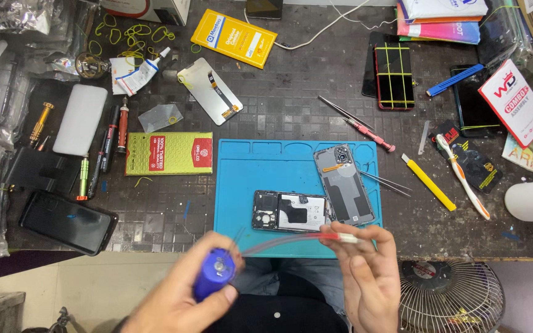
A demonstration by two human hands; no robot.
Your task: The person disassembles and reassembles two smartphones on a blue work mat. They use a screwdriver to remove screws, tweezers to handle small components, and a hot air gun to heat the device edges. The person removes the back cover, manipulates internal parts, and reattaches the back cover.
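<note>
Left hand (183, 296) is clenched around a small blue cylindrical bottle (214, 274), held at the near edge of the bench (279, 98), in front of the person's lap. A thin red tube (291, 240), blurred, runs from the bottle toward the right. Right hand (368, 271) pinches the far end of that tube between thumb and fingers (347, 233), where a white tip shows.

Just beyond both hands lies a blue silicone work mat (242, 185). On it rest an opened dark phone body (291, 211), lying flat, and a grey phone back frame (345, 184), touching it at the right. Metal tweezers (387, 183) lie at the mat's right edge. A yellow-handled knife (428, 182) lies further right, well apart from the hands.
</note>
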